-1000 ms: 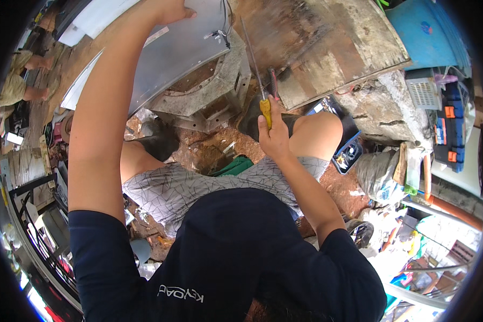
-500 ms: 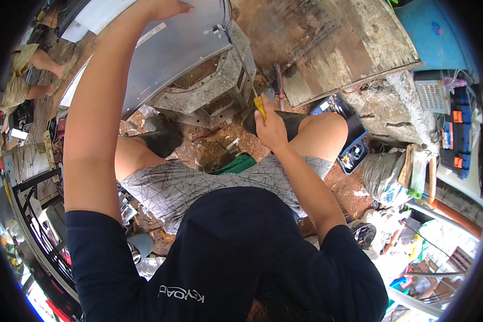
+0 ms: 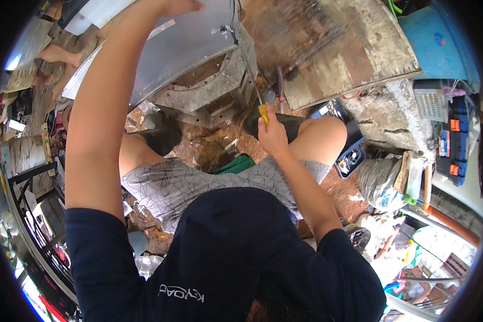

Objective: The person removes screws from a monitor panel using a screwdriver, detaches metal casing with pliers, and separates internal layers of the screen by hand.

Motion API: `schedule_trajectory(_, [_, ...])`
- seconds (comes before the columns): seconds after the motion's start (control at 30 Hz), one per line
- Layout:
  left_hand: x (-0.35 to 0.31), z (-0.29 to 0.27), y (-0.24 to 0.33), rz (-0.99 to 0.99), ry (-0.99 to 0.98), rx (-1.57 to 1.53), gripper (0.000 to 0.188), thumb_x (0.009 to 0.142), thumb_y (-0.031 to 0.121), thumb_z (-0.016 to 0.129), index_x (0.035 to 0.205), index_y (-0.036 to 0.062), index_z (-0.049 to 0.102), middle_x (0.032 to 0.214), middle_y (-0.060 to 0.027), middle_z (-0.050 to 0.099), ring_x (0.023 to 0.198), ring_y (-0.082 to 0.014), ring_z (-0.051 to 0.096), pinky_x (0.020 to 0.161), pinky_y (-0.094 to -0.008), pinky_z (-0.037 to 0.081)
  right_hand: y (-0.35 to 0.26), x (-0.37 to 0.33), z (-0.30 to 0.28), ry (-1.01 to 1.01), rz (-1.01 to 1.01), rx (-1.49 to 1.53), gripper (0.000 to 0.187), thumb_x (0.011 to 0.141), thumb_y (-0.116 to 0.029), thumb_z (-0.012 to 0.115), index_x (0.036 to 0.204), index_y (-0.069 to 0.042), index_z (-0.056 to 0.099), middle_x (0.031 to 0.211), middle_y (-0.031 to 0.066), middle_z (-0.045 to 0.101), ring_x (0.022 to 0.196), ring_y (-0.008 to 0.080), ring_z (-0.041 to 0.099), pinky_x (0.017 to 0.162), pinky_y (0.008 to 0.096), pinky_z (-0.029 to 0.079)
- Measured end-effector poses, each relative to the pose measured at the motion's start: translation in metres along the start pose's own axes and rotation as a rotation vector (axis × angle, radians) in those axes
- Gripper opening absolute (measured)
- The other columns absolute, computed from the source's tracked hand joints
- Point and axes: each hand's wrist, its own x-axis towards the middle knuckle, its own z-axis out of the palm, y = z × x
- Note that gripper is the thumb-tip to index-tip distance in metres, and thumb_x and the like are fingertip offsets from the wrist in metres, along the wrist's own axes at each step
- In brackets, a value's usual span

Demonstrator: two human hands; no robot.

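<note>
The person is wearing a dark navy shirt [image 3: 241, 236], its short left sleeve [image 3: 99, 252] and right sleeve [image 3: 354, 263] leaving the forearms [image 3: 300, 182] bare. Small white lettering [image 3: 182, 293] is marking the cloth. Pale grey shorts [image 3: 163, 185] are displaying thin, dark, angular crisscrossing lines. Dark footwear [image 3: 163, 138] is covering the feet; the left hand [image 3: 177, 6] and right hand [image 3: 273, 135] are showing bare.

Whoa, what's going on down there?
A person in a dark navy top has a long, yellow-handled metal screwdriver in their right grip, its shaft pointing toward thin black wires by a large, flat grey panel. The left grip is at the panel; whether it's holding on isn't clear.
</note>
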Motion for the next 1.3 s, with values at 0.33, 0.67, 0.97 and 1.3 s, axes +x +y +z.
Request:
schedule_trajectory(0.33, [0.007,0.01,-0.006,-0.094,-0.043,0.03,0.065,0.074,0.025,0.077,0.131,0.0003,0.057,0.115,-0.0267,0.066,0.108,-0.0398,0.063,0.097,-0.0445,0.049,-0.008,0.002,0.002,0.438,-0.452,0.203,0.054,0.1,-0.023,0.048,0.15,-0.008,0.032,0.123,0.0295,0.061,0.105,0.0479,0.062,0.087,0.048,0.052])
schedule_trajectory(0.67, [0.009,0.018,-0.015,0.0,0.073,-0.027,0.08,0.073,0.024,0.077,0.142,0.0021,0.044,0.116,-0.0271,0.066,0.107,-0.0404,0.063,0.095,-0.0447,0.049,-0.013,0.009,-0.003,0.551,-0.563,0.173,0.055,0.101,-0.024,0.045,0.151,-0.008,0.028,0.121,0.0297,0.061,0.103,0.0508,0.061,0.088,0.0487,0.052])
schedule_trajectory(0.97, [0.012,0.032,-0.027,0.113,0.183,-0.022,0.097,0.072,0.022,0.077,0.151,-0.0011,0.027,0.127,-0.0298,0.059,0.115,-0.0415,0.06,0.099,-0.0433,0.047,-0.007,0.007,-0.001,0.387,-0.373,0.157,0.056,0.099,-0.022,0.047,0.15,-0.006,0.028,0.118,0.0316,0.062,0.101,0.0497,0.062,0.084,0.0528,0.051])
schedule_trajectory(1.3, [0.013,0.014,-0.014,-0.142,-0.073,-0.108,0.098,0.073,0.021,0.077,0.153,0.0012,0.024,0.142,-0.0293,0.047,0.127,-0.0396,0.052,0.108,-0.041,0.041,-0.011,0.0,-0.001,0.356,-0.35,0.119,0.055,0.099,-0.019,0.049,0.149,-0.005,0.03,0.118,0.0308,0.062,0.102,0.0492,0.062,0.084,0.0516,0.052])
